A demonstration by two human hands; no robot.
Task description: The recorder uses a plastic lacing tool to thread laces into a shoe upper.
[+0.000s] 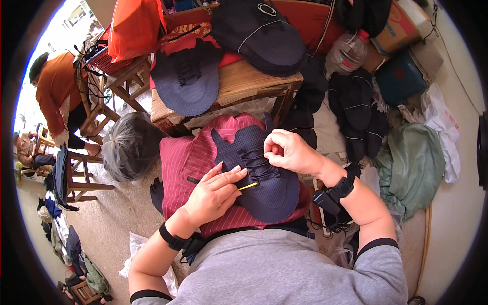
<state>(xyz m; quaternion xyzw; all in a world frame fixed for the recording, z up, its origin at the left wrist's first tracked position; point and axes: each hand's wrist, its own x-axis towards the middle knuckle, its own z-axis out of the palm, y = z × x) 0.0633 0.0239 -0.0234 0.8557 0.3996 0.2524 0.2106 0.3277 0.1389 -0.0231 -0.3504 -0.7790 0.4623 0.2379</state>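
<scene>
A dark navy mesh shoe upper (272, 190) with black laces lies on a red striped cloth (180, 162) over my lap. My left hand (216, 190) presses flat on the upper's left side and holds a thin yellow-handled tool (248, 186) between its fingers. My right hand (284, 150) is closed at the top of the lacing, pinching a black lace. Both wrists carry black straps.
A wooden stool (244, 84) ahead bears another navy upper (185, 81) and a dark one (264, 35). More dark uppers (356, 112) lie right, by a plastic bottle (348, 51) and green sack (414, 168). A person in orange (53, 91) sits far left.
</scene>
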